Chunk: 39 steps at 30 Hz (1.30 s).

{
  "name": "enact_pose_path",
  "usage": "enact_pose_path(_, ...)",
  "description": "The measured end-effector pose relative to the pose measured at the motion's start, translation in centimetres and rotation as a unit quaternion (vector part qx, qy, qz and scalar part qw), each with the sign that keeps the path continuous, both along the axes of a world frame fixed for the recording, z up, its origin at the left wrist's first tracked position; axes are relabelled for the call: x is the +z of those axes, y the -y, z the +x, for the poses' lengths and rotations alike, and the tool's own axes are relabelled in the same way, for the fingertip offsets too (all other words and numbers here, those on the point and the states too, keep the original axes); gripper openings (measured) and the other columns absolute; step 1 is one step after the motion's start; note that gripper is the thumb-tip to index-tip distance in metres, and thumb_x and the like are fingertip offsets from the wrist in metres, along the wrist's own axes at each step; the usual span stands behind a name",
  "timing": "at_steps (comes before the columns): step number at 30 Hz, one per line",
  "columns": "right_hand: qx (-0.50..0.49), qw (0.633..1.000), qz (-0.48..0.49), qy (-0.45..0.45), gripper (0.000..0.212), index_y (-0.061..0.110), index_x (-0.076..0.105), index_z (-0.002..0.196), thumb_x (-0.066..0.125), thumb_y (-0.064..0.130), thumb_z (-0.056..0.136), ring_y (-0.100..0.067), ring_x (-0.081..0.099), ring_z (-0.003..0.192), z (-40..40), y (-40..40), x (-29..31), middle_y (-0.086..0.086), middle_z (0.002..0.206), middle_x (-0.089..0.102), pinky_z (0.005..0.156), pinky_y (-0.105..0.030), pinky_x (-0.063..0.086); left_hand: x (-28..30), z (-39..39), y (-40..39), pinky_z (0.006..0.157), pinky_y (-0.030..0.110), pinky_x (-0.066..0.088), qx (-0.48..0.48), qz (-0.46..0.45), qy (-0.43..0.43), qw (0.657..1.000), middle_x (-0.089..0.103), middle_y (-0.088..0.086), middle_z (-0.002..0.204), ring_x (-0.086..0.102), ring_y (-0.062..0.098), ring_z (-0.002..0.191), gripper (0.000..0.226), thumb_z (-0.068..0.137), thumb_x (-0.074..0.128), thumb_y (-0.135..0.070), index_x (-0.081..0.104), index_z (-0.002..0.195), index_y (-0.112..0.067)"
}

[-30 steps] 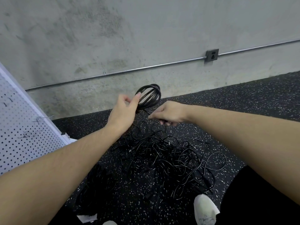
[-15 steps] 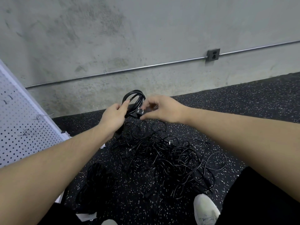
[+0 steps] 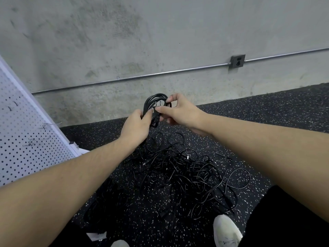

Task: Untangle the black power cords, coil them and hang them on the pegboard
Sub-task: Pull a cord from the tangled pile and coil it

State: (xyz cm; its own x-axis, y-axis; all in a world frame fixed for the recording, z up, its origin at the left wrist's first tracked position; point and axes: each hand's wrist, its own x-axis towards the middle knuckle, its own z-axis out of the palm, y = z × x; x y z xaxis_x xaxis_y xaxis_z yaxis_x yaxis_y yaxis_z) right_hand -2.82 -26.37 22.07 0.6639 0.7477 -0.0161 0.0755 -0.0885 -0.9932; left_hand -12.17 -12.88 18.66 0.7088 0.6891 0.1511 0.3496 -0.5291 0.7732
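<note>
Both my forearms reach forward over the speckled floor (image 3: 267, 111). My left hand (image 3: 136, 126) curls round the coiled black cord (image 3: 151, 102), raised above the tangled cords (image 3: 185, 175). My right hand (image 3: 178, 110) pinches the coil's plug (image 3: 157, 109) between thumb and fingertips. The pegboard (image 3: 26, 132) stands at left.

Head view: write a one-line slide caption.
Both hands, left and right, hold a coiled black power cord above the tangled black cord pile, white pegboard alongside.
</note>
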Motion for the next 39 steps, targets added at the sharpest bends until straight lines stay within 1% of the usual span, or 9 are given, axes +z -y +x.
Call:
enact_pose_path(7,-0.023,0.997,-0.024,-0.074,0.068,0.018,0.024,0.147,0.069,0.022,0.097,-0.015,0.054,0.054,0.7,0.3,0.7,-0.007,0.074,0.072,0.055,-0.029,0.046,0.8,-0.4,0.7,0.063,0.031,0.045,-0.072,-0.034,0.053,0.995,0.068,-0.001,0.087,0.061,0.012,0.068,0.036,0.104,0.048,-0.051,0.056,0.113,-0.017)
enact_pose_path(11,-0.033,0.996,-0.079,0.007,0.023,0.018,0.065,0.115,0.056,0.035,0.102,-0.017,0.051,0.063,0.6,1.1,0.8,-0.004,0.074,0.069,0.050,-0.023,0.031,1.2,-0.8,1.4,0.073,0.028,0.049,-0.116,-0.017,0.056,0.992,0.066,-0.012,0.096,0.061,0.001,0.081,0.027,0.101,0.056,-0.048,0.056,0.111,-0.023)
enact_pose_path(16,-0.090,0.994,-0.053,0.031,0.015,0.025,0.071,0.093,0.059,0.033,0.099,-0.020,0.059,0.085,0.9,1.2,0.2,-0.011,0.103,0.075,0.069,-0.032,0.041,1.7,-0.7,2.1,0.071,0.022,0.044,-0.143,0.022,0.001,0.989,0.062,-0.018,0.099,0.060,-0.003,0.089,0.060,0.072,0.088,-0.050,0.051,0.115,-0.031)
enact_pose_path(21,-0.094,0.994,0.034,-0.034,0.007,0.018,0.063,0.096,0.066,0.024,0.096,-0.022,0.068,0.085,1.3,0.5,0.0,-0.013,0.102,0.076,0.071,-0.033,0.050,1.9,-0.3,2.2,0.078,0.018,0.045,-0.147,0.020,0.026,0.989,0.063,-0.021,0.107,0.059,-0.006,0.097,0.048,0.086,0.078,-0.048,0.048,0.121,-0.034)
enact_pose_path(25,0.003,0.990,0.061,-0.124,0.041,0.016,0.049,0.125,0.070,0.004,0.092,-0.024,0.069,0.087,1.6,1.4,0.0,-0.012,0.110,0.072,0.085,-0.044,0.058,1.7,-0.4,1.5,0.084,0.035,0.054,-0.170,-0.009,0.033,0.985,0.071,-0.011,0.100,0.068,0.008,0.085,0.028,0.095,0.067,-0.049,0.055,0.119,-0.041)
enact_pose_path(30,-0.024,0.998,0.033,-0.037,0.029,0.014,0.059,0.119,0.067,0.004,0.094,-0.019,0.065,0.071,1.1,1.0,-0.3,-0.007,0.096,0.071,0.073,-0.034,0.053,1.1,-0.5,1.3,0.076,0.050,0.057,-0.189,-0.039,0.032,0.981,0.077,-0.009,0.094,0.071,0.020,0.070,0.011,0.099,0.058,-0.049,0.060,0.109,-0.046)
enact_pose_path(33,-0.038,0.994,0.097,-0.021,0.026,0.008,0.065,0.116,0.067,-0.003,0.093,-0.013,0.067,0.064,1.0,0.3,-0.2,-0.008,0.093,0.071,0.059,-0.022,0.056,1.4,-0.2,1.6,0.088,0.049,0.056,-0.155,-0.073,0.079,0.982,0.075,-0.019,0.093,0.071,0.015,0.086,0.008,0.103,0.059,-0.039,0.063,0.104,-0.045)
enact_pose_path(36,-0.048,0.992,0.119,-0.004,0.026,0.001,0.066,0.118,0.066,-0.005,0.093,-0.016,0.068,0.069,0.9,-0.2,0.0,-0.011,0.094,0.071,0.065,-0.025,0.061,1.7,-0.1,1.6,0.097,0.048,0.054,-0.124,-0.119,0.111,0.979,0.076,-0.011,0.097,0.071,0.016,0.100,0.004,0.099,0.064,-0.036,0.066,0.100,-0.039)
enact_pose_path(39,-0.052,0.993,0.103,-0.001,0.025,0.012,0.066,0.115,0.065,-0.001,0.095,-0.017,0.068,0.071,0.8,-0.5,-0.4,-0.009,0.095,0.072,0.069,-0.027,0.062,1.8,0.1,1.8,0.085,0.031,0.054,-0.117,-0.184,0.122,0.968,0.079,-0.004,0.097,0.074,0.011,0.094,0.008,0.100,0.066,-0.024,0.067,0.107,-0.028)
